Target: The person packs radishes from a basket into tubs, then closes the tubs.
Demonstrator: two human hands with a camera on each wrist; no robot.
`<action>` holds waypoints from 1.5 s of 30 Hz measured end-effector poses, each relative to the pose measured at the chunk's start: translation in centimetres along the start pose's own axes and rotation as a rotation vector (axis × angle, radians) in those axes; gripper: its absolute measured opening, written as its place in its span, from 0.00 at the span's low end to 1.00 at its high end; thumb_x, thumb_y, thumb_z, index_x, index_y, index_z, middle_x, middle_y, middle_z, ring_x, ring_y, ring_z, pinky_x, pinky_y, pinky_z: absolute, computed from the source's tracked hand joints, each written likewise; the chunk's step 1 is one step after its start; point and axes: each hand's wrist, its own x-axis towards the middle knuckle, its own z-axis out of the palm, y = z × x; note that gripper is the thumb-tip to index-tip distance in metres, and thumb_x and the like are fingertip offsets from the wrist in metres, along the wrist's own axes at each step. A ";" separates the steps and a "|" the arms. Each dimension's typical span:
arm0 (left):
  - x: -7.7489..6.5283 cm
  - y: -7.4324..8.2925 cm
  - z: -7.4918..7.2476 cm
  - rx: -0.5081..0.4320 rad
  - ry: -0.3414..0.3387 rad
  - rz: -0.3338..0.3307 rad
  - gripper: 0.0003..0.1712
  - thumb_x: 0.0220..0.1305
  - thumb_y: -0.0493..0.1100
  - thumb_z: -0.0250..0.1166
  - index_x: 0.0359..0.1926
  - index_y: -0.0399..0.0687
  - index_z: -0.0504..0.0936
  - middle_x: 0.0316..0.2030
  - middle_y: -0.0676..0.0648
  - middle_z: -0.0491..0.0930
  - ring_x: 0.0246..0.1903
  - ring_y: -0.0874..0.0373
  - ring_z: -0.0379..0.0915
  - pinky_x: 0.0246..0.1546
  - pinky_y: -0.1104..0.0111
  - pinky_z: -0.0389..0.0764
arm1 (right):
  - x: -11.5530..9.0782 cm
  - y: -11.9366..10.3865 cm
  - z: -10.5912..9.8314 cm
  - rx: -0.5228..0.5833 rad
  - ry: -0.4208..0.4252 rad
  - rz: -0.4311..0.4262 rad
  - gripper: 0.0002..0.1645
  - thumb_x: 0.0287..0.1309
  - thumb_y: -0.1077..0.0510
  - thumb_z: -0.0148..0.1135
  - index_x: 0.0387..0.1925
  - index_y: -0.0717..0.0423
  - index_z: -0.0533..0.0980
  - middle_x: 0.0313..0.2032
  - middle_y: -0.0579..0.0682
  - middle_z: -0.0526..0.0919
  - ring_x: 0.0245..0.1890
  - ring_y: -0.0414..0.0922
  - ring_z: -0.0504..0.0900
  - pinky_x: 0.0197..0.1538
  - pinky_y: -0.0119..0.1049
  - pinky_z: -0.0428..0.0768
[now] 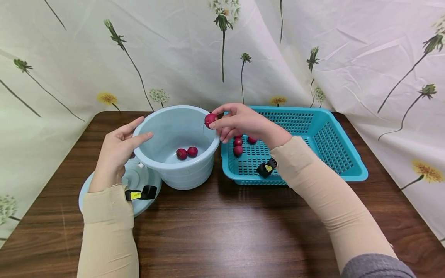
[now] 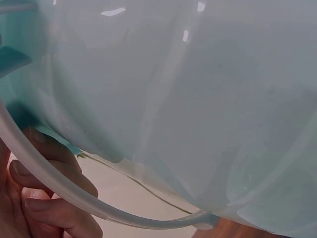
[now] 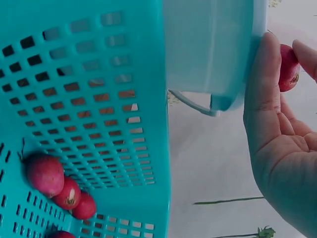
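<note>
A light blue plastic bucket (image 1: 187, 175) stands tilted toward the left, two red radishes (image 1: 187, 153) lying at its bottom. My left hand (image 1: 114, 150) grips its left rim, thumb over the edge and fingers outside. In the left wrist view, the bucket's pale handle (image 2: 74, 191) curves in front of those fingers. My right hand (image 1: 245, 122) pinches another radish (image 1: 210, 120) between thumb and fingertips, just over the bucket's right rim. Below that hand, several radishes (image 3: 45, 174) rest in a turquoise perforated basket (image 1: 333, 150), partly hidden in the head view.
A round light blue lid (image 1: 147, 179) lies on the wooden table (image 1: 222, 231), partly under my left wrist and the bucket. The basket stands close to the bucket's right side. Behind the table hangs a white cloth (image 1: 180, 54) printed with dandelions.
</note>
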 end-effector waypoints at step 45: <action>-0.1 0.1 0.0 0.028 -0.005 0.000 0.42 0.56 0.49 0.75 0.71 0.54 0.69 0.33 0.70 0.85 0.26 0.70 0.80 0.24 0.77 0.79 | 2.4 -1.9 4.5 0.030 -0.010 0.000 0.24 0.62 0.57 0.66 0.57 0.57 0.69 0.35 0.58 0.82 0.28 0.49 0.84 0.49 0.51 0.85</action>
